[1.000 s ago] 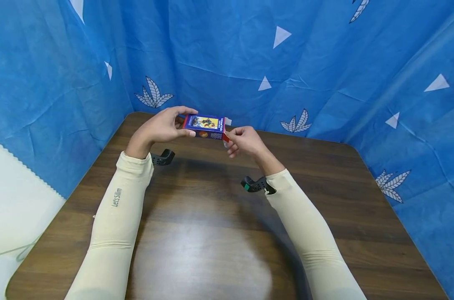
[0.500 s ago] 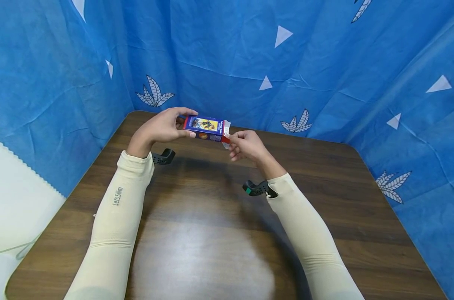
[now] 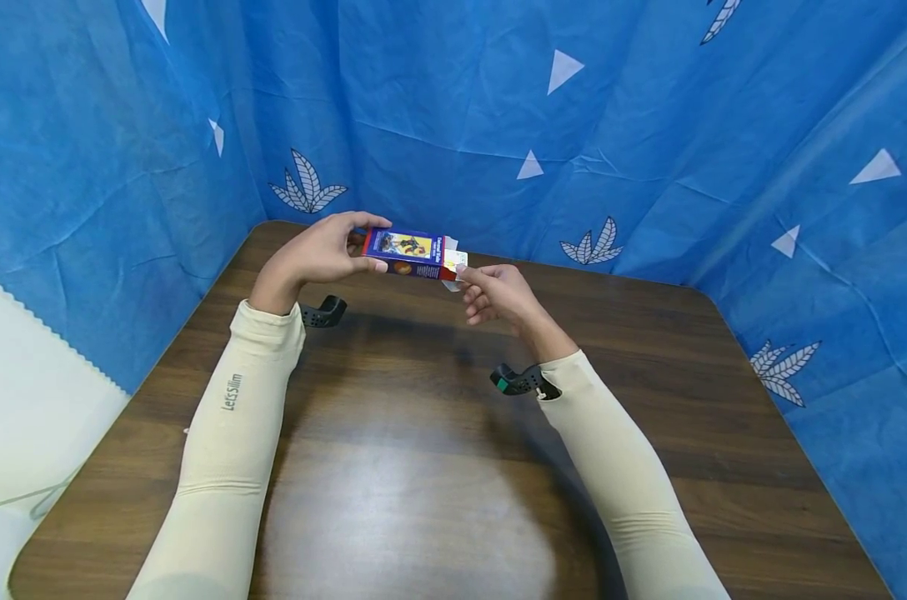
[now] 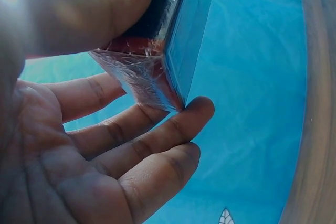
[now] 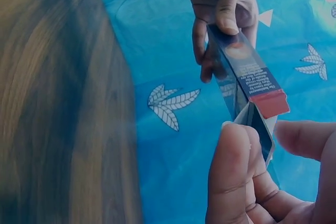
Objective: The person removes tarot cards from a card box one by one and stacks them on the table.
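Observation:
A small blue and red card box with a yellow picture and "Universal Waite" lettering is held up over the far part of the table. My left hand grips its left end, thumb along the near side. Clear wrap shows on the box's closed end in the left wrist view, loosely bent fingers beneath it. At the right end, my right hand pinches a pale end flap between thumb and finger. Its fingers surround the box's opened end in the right wrist view, where a red flap stands out above the dark opening.
Below both hands lies a brown wooden table. A blue patterned curtain hangs close behind its far edge and along the right side. Black wrist mounts, including the right one, jut from under the cream sleeves.
My right fingers have shifted slightly right and down from the red flap, and the pale flap now shows more at the box's right end. The left hand keeps its grip almost in place.

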`<state>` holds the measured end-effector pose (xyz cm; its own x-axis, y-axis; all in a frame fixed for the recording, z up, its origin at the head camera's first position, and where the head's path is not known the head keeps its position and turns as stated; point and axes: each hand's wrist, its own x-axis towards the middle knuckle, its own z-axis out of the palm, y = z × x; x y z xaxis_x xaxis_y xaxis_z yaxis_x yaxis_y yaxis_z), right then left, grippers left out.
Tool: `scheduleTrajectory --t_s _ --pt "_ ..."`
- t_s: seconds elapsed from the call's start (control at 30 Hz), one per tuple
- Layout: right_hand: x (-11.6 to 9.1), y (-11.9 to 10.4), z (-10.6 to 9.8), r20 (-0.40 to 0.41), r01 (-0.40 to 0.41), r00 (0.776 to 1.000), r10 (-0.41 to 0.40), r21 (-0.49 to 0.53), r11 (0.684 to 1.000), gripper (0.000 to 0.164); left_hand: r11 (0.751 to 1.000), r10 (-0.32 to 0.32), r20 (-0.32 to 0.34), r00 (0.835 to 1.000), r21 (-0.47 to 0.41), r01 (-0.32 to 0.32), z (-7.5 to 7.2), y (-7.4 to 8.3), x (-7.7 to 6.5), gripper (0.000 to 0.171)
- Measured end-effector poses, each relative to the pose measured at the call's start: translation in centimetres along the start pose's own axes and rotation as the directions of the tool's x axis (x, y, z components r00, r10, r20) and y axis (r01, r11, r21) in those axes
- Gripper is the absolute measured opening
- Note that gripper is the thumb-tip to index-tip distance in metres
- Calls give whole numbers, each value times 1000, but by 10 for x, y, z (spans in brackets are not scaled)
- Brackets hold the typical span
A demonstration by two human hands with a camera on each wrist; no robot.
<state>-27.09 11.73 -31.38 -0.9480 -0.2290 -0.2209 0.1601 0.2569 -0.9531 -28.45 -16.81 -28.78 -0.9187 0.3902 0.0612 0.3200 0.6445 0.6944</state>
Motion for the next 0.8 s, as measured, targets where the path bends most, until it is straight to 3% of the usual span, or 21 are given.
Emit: scheduleTrajectory --t_s 0.2,0.4,0.57,0.8 --pt "-1 1 2 -5 -14 1000 15 61 998 28 1000 -1 -7 1000 10 1 -2 -1 -1 68" --pt "-2 5 -4 -145 41 989 -20 146 988 25 1000 0 -25 1000 21 0 -3 -1 -1 68" --pt "-2 9 -5 -274 118 960 -50 235 965 29 1000 -2 -32 999 27 3 -2 -1 0 67" --pt "1 12 3 -406 248 906 -118 284 926 35 1000 -4 -33 999 22 5 0 -1 1 67"
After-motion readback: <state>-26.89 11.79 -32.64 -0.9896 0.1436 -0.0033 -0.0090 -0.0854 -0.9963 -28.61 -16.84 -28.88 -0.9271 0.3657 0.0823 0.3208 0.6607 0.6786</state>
